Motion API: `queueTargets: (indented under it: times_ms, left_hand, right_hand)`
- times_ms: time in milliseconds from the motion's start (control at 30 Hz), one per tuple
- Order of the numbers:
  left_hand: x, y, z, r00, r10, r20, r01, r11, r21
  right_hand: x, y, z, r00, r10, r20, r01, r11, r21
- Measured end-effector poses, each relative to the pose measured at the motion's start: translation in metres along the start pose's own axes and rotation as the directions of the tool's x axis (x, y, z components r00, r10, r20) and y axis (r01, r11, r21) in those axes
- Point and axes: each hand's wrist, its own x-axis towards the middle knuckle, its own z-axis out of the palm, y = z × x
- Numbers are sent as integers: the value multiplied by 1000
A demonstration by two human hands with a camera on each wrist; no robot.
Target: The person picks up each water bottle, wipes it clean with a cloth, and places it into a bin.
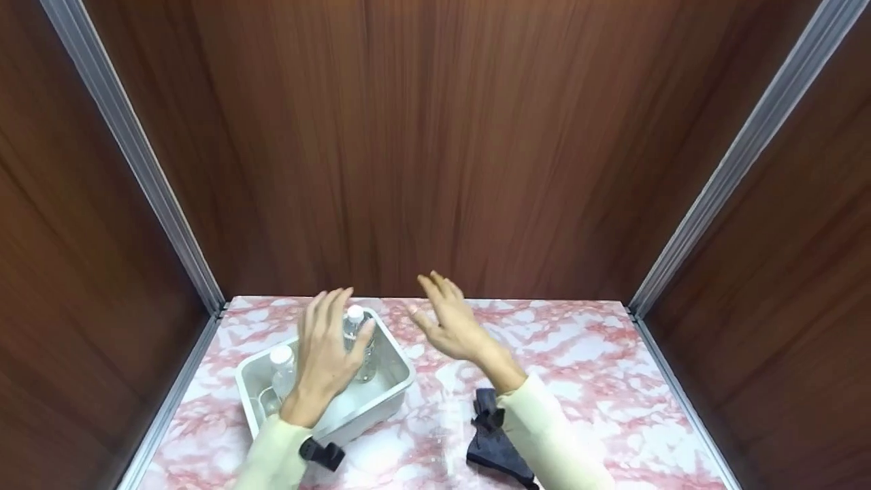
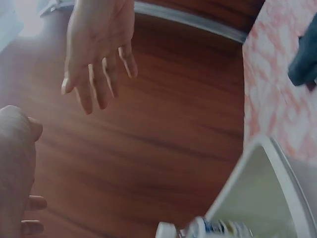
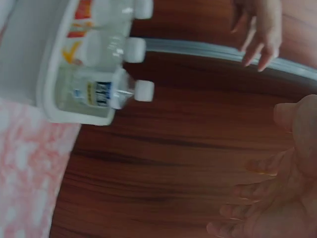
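Observation:
My left hand point(image 1: 326, 350) is raised over a pale grey bin point(image 1: 401, 381), its fingers extended and holding nothing. Part of the bin is hidden behind that hand. My right hand point(image 1: 449, 327) hovers to the right of the bin, fingers spread and nothing in them. Clear bottles with white caps stand in the bin: one bottle point(image 1: 367, 364) shows near the back and another bottle point(image 1: 282, 371) at the left. The right wrist view shows a labelled bottle point(image 3: 101, 93) at the bin's end, with more bottles beside it.
A dark folded item point(image 1: 497, 449) lies on the table by my right forearm. The table point(image 1: 592, 388) has a pink and white marbled top. Brown wood-grain panels point(image 1: 422, 150) enclose it at the back and both sides, with metal posts point(image 1: 735, 156) at the corners.

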Motion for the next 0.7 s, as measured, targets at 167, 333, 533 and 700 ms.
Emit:
queueTargets:
  times_ms: [167, 333, 533, 700]
  left_hand:
    - [14, 25, 12, 999, 25, 34, -25, 1000, -2]
    - [21, 44, 28, 997, 59, 42, -59, 998, 22]
    - [21, 57, 52, 994, 88, 72, -94, 992, 87]
    - [19, 60, 72, 992, 68, 111, -82, 989, 125]
  right_hand:
    - [-3, 0, -21, 998, 12, -63, -12, 1000, 10]
    - [-8, 4, -32, 994, 37, -107, -38, 999, -11]
    - [-12, 15, -34, 982, 51, -183, -61, 997, -50]
    - [-11, 29, -26, 968, 48, -244, -77, 991, -109]
